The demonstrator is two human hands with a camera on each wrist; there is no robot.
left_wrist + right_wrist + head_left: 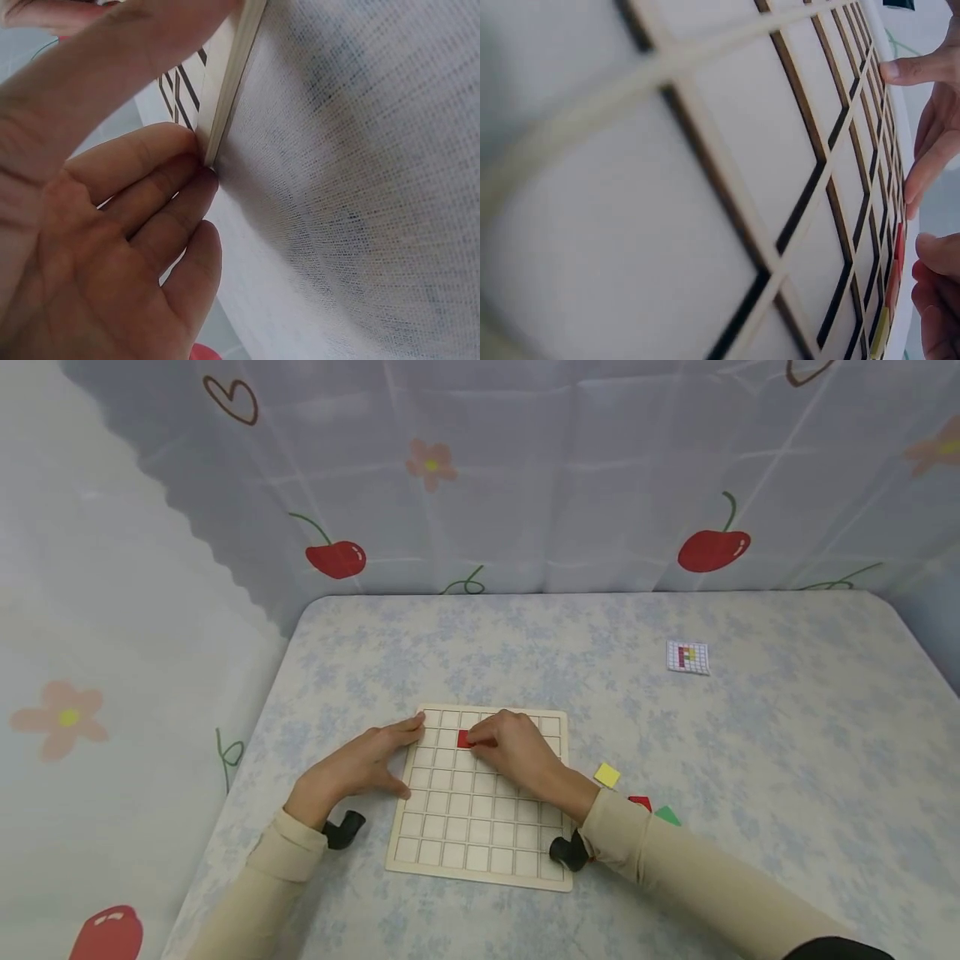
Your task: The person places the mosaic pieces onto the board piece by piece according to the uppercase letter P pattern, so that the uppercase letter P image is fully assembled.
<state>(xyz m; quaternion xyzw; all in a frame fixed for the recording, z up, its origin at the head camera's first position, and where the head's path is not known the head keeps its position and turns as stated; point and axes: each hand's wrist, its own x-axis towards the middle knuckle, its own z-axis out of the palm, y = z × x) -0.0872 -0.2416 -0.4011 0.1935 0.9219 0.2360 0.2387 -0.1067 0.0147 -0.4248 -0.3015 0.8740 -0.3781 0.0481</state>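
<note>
A pale grid board (480,877) with raised lines lies on the table. My left hand (356,772) rests at its left side, fingers extended, index finger and thumb touching the edge. Over the board's upper part, my right hand (521,756) bends its fingers, with the tips close over a red square tile (462,739) in a cell. Whether they grip it is unclear. In the right wrist view, two red tiles (892,281) and a yellow tile (880,331) show on the grid beside those fingers; the head view hides most of them beneath the hand.
Right of the board lie a loose yellow tile (607,775), a red tile (640,802) and a green tile (667,815), the last two partly behind the right sleeve. A small card (687,657) with a coloured grid pattern sits farther back. A printed curtain (540,485) hangs behind the table.
</note>
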